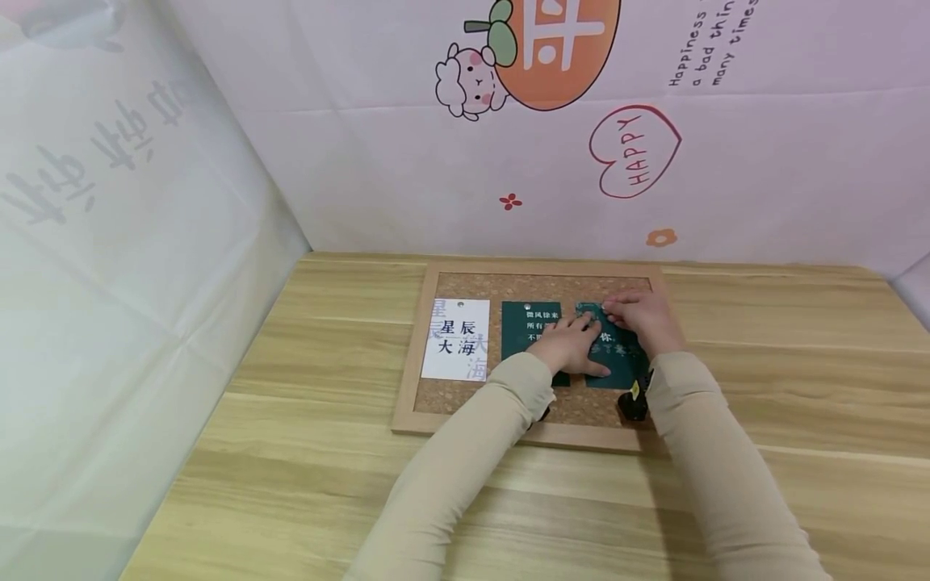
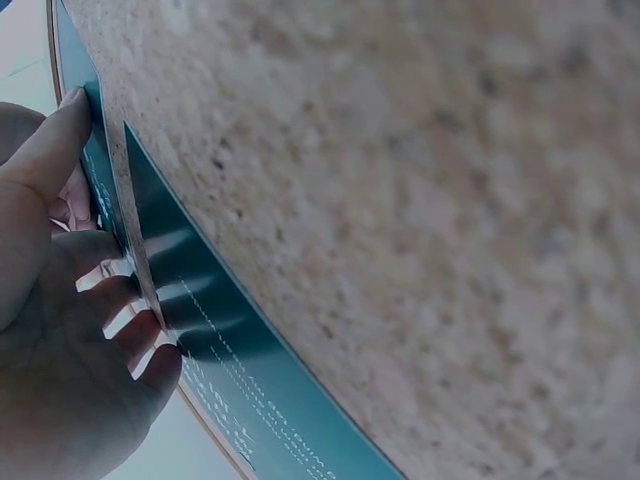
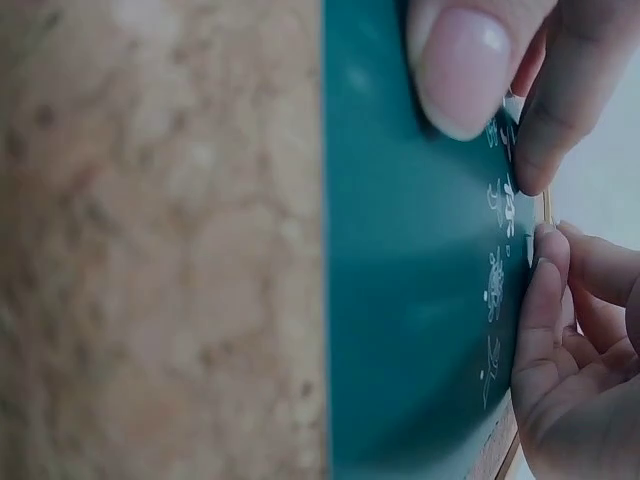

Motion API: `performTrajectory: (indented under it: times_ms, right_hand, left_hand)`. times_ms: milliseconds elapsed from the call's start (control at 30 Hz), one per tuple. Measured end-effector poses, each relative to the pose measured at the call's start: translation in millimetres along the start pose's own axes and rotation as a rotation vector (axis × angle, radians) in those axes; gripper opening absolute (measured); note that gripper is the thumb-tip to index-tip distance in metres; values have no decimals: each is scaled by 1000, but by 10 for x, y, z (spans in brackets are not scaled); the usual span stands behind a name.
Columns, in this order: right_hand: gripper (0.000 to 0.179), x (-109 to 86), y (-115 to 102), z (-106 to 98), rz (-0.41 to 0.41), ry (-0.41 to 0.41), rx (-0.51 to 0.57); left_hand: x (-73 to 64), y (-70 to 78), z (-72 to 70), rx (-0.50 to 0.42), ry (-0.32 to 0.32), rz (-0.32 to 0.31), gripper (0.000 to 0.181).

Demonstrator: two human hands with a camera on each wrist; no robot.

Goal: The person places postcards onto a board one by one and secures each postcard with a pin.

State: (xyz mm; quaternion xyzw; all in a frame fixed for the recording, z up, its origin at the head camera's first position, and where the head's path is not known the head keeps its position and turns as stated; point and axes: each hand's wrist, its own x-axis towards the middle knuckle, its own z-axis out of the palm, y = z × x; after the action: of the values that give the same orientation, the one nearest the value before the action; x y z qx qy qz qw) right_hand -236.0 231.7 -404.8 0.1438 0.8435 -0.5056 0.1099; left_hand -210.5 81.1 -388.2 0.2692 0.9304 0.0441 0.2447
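Note:
A framed cork board (image 1: 538, 411) lies on the table, with three cards in a row on it. My left hand (image 1: 570, 343) is spread flat over the right green card (image 1: 610, 375), pressing its left part; the left thumb (image 3: 465, 75) also lies on this card in the right wrist view. At the card's top edge, my right hand (image 1: 645, 319) pinches what looks like a small push pin, mostly hidden by the fingertips. The middle green card (image 1: 514, 331), partly under my left hand, and the white card (image 1: 456, 355) each carry a small pin at the top.
The board's wooden frame (image 1: 410, 371) sits near the back of the wood-grain table (image 1: 312, 452). A printed white cloth (image 1: 407, 177) hangs behind, and another white sheet (image 1: 145, 282) stands at the left. A black wrist camera (image 1: 634, 405) is beside my right sleeve.

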Motion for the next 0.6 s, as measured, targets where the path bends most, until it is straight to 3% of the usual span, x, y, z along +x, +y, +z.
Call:
performTrajectory:
  times_ms: [200,600]
  right_hand:
    - [40,18,7,17,15,4,-22]
    - [41,32,-25,-1,40,-12,38]
  left_hand:
    - [14,6,9,8,-2,-4,80]
    - [24,-6,5,13,-8,-7,80]
